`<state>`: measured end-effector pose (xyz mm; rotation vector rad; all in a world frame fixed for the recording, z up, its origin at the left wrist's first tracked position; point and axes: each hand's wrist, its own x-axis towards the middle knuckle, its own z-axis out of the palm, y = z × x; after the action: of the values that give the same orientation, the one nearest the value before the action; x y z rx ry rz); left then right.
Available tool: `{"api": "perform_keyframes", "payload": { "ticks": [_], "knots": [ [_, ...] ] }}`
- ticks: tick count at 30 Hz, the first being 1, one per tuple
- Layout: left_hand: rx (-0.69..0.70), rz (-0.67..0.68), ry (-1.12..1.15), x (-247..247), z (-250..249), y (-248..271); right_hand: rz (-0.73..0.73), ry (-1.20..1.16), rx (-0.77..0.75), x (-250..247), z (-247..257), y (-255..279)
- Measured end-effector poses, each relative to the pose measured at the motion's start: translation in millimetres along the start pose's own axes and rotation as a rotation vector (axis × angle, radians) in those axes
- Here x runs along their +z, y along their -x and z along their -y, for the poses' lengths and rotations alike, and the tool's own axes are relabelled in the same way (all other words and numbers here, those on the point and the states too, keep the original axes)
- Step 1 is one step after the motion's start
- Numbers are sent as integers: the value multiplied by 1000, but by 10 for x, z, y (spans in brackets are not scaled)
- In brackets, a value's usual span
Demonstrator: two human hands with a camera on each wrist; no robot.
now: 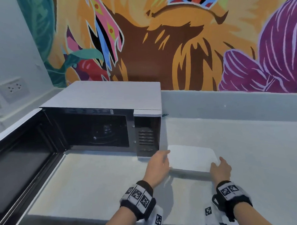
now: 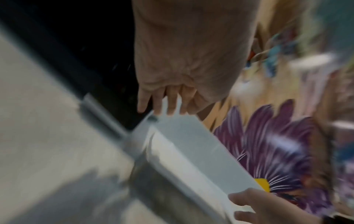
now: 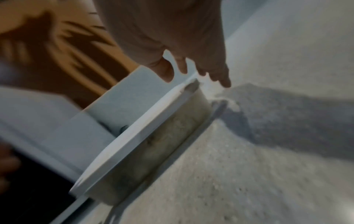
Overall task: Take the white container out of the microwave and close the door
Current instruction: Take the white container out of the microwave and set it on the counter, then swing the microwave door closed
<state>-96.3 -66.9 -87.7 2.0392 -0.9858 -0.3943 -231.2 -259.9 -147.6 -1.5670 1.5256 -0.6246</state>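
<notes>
The white lidded container [image 1: 190, 159] sits on the pale counter just right of the microwave [image 1: 101, 100]. The microwave's door [image 1: 22, 152] hangs wide open to the left, and its dark cavity holds only the glass turntable. My left hand [image 1: 161, 160] is at the container's left side with straight fingers [image 2: 164, 106] over its far corner. My right hand [image 1: 220, 166] is at the right side. In the right wrist view its fingers [image 3: 220, 75] hang loosely spread just off the container's end [image 3: 143, 128]. Neither hand is curled round it.
The counter [image 1: 247, 142] stretches right and forward of the container, with a low back ledge under a colourful mural. A wall socket [image 1: 14, 89] sits at the far left. The open door juts out over the counter's left front.
</notes>
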Motion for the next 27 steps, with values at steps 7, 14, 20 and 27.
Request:
{"api": "perform_keyframes", "payload": {
  "ticks": [7,14,20,27],
  "knots": [
    [71,-1004,-565,-2151,252,1029,201,-52,-669,96,900,883],
    [-973,-788,-643,-3579,1222,2076,309,-16,-1098,410,1661,1495],
    [-991,-581,-395,-3689,1127,2269,356,-50,-1145,555,1835,1778],
    [-647,-436,0,-2764,878,2038,248,189,-1066,706,1914,1684]
  ]
}}
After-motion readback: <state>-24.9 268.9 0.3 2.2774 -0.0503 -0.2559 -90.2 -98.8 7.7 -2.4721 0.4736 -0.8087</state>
